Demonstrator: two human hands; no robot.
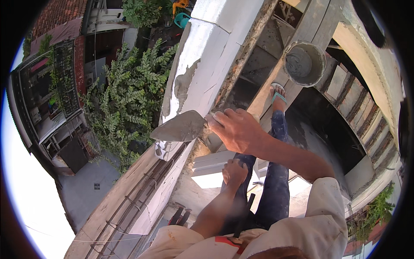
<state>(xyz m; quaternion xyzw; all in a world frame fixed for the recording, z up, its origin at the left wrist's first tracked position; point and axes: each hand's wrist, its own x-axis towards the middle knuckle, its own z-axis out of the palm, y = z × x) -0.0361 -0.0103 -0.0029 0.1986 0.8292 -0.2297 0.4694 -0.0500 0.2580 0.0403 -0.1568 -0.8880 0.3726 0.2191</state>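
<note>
My right hand [241,131] is closed round the handle of a pointing trowel, whose broad grey blade [183,127] is coated with mortar. The blade lies over the end of a white block wall [224,47], beside a patch of wet grey mortar [186,84] on the wall's left face. Most of the handle is hidden by my fingers. My left hand [235,172] is curled into a fist by my thigh; whether anything is inside it is hidden. A bucket [317,64] part filled with grey mortar stands on wooden planks at the upper right.
My foot in a sandal [278,93] is on the planks [297,88], near the bucket. A dark opening lies below them. Steel rebar [138,203] runs along the wall at the lower left. Beyond the wall are a leafy tree [125,99] and a paved yard [92,194] far below.
</note>
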